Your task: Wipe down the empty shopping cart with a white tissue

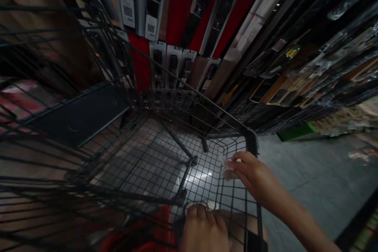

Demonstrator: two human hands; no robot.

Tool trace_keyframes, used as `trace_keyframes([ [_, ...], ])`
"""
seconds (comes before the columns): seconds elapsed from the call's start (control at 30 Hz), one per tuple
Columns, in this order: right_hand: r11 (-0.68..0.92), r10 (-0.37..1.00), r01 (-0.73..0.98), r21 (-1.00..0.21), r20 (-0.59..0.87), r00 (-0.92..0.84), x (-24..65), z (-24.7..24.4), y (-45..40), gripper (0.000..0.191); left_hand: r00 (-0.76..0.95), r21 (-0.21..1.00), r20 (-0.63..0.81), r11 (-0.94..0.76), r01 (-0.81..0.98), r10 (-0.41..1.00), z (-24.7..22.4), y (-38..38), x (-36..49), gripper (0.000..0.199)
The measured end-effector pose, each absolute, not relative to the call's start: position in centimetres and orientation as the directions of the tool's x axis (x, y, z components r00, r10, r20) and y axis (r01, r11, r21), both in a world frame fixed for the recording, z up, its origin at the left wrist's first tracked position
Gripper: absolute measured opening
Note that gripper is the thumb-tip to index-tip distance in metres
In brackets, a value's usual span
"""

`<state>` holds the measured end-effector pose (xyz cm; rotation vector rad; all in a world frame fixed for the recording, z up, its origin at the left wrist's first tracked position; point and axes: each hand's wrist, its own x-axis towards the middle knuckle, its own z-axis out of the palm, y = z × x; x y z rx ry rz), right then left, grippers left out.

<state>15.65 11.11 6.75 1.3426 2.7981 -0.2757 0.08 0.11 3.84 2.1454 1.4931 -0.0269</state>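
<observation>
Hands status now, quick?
Left hand: fingers bent, back to camera; can't tell if it holds anything.
Right hand: closed, pinching a small pale scrap over the cart.

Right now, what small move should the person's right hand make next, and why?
Perhaps lower the small pale item slightly, then let go. The right hand pinches it and reaches over the side of the wire cart, with open mesh visible beneath, so setting it down looks safer than dropping it.
</observation>
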Motion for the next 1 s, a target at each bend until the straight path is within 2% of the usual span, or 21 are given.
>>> trace_keyframes([
  [0.07, 0.652, 0.687, 0.758, -0.013, -0.412, -0.598, 15.0, 5.9, 11.6, 0.027, 0.42, 0.34, -0.392, -0.296, 0.893, 0.819, 5.3, 1.8, -1.6, 0.02],
  [0.1, 0.669, 0.651, 0.741, 0.048, -0.518, -0.554, 14.7, 5.5, 11.7, 0.026, 0.415, 0.291, -0.411, -0.314, 0.904, 0.812, 6.1, 2.5, -2.4, 0.022],
  [0.17, 0.706, 0.599, 0.695, 0.138, -0.64, -0.481, 14.2, 5.0, 11.7, 0.024, 0.338, 0.171, -0.45, -0.292, 0.941, 0.826, 7.6, 3.8, -3.9, 0.024],
  [0.23, 0.74, 0.567, 0.646, 0.186, -0.689, -0.451, 13.6, 4.9, 11.4, 0.022, 0.283, 0.087, -0.442, -0.274, 0.958, 0.851, 9.1, 5.0, -4.9, 0.027],
  [0.37, 0.816, 0.489, 0.542, 0.199, -0.739, -0.464, 12.8, 5.0, 10.7, 0.024, 0.448, 0.094, -0.242, -0.439, 0.894, 0.861, 10.2, 8.6, -6.0, 0.04],
  [0.43, 0.84, 0.462, 0.505, 0.199, -0.75, -0.473, 12.7, 4.9, 10.4, 0.025, 0.524, 0.09, -0.101, -0.517, 0.851, 0.846, 9.5, 11.4, -6.3, 0.058],
  [0.53, 0.831, 0.473, 0.521, 0.193, -0.74, -0.479, 12.9, 4.7, 10.3, 0.024, 0.55, -0.031, 0.078, -0.549, 0.835, 0.832, 7.8, 15.8, -6.8, 0.074],
  [0.6, 0.823, 0.481, 0.54, 0.178, -0.723, -0.495, 13.1, 4.5, 10.3, 0.022, 0.555, -0.099, 0.155, -0.546, 0.832, 0.817, 7.1, 18.4, -7.0, 0.074],
  [0.67, 0.827, 0.484, 0.535, 0.175, -0.707, -0.516, 13.3, 4.2, 10.3, 0.02, 0.568, -0.153, 0.185, -0.547, 0.823, 0.802, 6.7, 20.2, -6.9, 0.071],
  [0.73, 0.832, 0.484, 0.522, 0.187, -0.703, -0.521, 13.3, 3.9, 10.4, 0.021, 0.58, -0.181, 0.153, -0.554, 0.813, 0.8, 6.6, 21.2, -6.7, 0.069],
  [0.87, 0.828, 0.501, 0.52, 0.212, -0.696, -0.514, 13.2, 3.6, 11.3, 0.019, 0.57, -0.161, 0.072, -0.555, 0.816, 0.818, 6.0, 21.7, -6.2, 0.07],
  [1.0, 0.797, 0.571, 0.546, 0.26, -0.617, -0.541, 13.1, 3.7, 13.4, 0.02, 0.566, -0.157, 0.137, -0.546, 0.823, 0.813, 5.0, 22.0, -5.8, 0.077],
])
